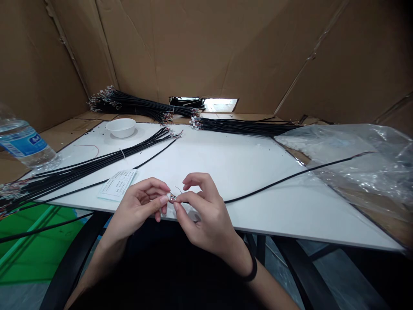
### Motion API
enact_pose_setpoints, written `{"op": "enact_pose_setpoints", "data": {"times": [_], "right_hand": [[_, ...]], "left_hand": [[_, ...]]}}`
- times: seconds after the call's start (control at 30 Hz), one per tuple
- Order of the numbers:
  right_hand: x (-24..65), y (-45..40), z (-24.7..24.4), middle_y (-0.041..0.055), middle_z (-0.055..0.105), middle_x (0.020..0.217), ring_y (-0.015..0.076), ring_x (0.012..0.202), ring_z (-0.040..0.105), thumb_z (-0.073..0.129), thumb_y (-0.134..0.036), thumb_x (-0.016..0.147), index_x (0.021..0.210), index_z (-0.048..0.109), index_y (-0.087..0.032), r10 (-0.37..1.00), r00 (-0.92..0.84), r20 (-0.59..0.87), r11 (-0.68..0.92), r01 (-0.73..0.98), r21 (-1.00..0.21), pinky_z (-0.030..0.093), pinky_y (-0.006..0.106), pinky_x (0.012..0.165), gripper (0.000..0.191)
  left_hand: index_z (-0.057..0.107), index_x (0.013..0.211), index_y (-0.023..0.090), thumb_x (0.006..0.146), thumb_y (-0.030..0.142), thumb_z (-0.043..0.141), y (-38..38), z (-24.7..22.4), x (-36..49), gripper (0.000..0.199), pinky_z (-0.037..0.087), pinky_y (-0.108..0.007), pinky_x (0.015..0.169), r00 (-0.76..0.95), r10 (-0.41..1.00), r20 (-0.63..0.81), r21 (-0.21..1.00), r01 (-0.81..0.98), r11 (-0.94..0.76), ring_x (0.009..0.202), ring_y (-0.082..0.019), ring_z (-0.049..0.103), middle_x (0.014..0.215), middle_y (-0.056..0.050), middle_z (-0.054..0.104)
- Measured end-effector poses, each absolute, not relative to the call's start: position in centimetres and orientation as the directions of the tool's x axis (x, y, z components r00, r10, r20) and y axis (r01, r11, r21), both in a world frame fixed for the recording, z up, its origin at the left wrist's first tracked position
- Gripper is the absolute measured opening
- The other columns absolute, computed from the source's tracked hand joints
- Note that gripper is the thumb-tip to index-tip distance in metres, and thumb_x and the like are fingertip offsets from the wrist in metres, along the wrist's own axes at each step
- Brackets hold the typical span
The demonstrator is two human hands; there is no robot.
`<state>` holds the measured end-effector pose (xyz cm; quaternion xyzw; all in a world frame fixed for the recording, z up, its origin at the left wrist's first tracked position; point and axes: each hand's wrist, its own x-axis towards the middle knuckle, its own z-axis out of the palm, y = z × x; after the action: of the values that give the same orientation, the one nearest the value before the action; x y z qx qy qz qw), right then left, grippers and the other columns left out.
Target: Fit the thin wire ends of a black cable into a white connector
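Note:
Near the table's front edge my two hands meet at the thin loose wires of a black cable. My left hand is closed in a pinch at the wire tips, around a small whitish piece that looks like a connector, mostly covered by the fingers. My right hand pinches the wires between thumb and index finger, its other fingers curled. From behind the right hand the cable runs to the right across the white table. A printed paper label lies just beyond my left hand.
A cable bundle lies at left; more bundles lie along the back. A white bowl stands behind the left bundle. A water bottle is far left, a clear plastic bag right. Cardboard walls enclose the table.

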<state>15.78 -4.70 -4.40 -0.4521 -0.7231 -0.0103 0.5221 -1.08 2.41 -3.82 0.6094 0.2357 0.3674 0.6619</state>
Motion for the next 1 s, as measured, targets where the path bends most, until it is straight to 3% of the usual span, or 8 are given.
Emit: {"op": "enact_pose_setpoints", "data": {"times": [0.47,0.7,1.0], "right_hand": [[15.30,-4.38,-4.17,0.0077,0.059,0.095,0.0171,0.091,0.061,0.065,-0.006,0.083,0.083,0.068,-0.016,0.576,0.158,0.802,0.586,0.604,-0.540,0.055,0.030,0.075,0.010],[14.88,-4.52,-4.39,0.0065,0.058,0.099,0.0142,0.081,0.064,0.062,-0.009,0.085,0.083,0.067,-0.017,0.629,0.168,0.759,0.560,0.580,-0.592,0.054,0.023,0.055,0.010],[15.04,-5.06,-4.12,0.0074,0.055,0.099,0.0164,0.084,0.061,0.060,-0.008,0.086,0.084,0.065,-0.018,0.601,0.136,0.788,0.553,0.641,-0.533,0.054,0.024,0.052,0.011]], "left_hand": [[0.072,0.086,0.017,0.080,0.023,0.076,2.46,-3.31,-1.02,0.009,0.050,-0.013,0.045,0.607,0.788,0.100,0.975,-0.216,0.042,0.056,-0.009,0.064,0.068,0.001,0.071],[0.075,0.086,0.016,0.071,0.021,0.083,1.94,-3.29,-0.87,0.017,0.053,-0.016,0.050,0.536,0.842,0.064,0.990,-0.143,0.016,0.062,-0.013,0.071,0.070,-0.002,0.076],[0.076,0.074,0.014,0.073,0.025,0.081,1.82,-3.06,-0.61,0.011,0.056,-0.021,0.052,0.508,0.857,0.090,0.994,-0.099,-0.045,0.058,-0.014,0.069,0.064,-0.004,0.074]]}}
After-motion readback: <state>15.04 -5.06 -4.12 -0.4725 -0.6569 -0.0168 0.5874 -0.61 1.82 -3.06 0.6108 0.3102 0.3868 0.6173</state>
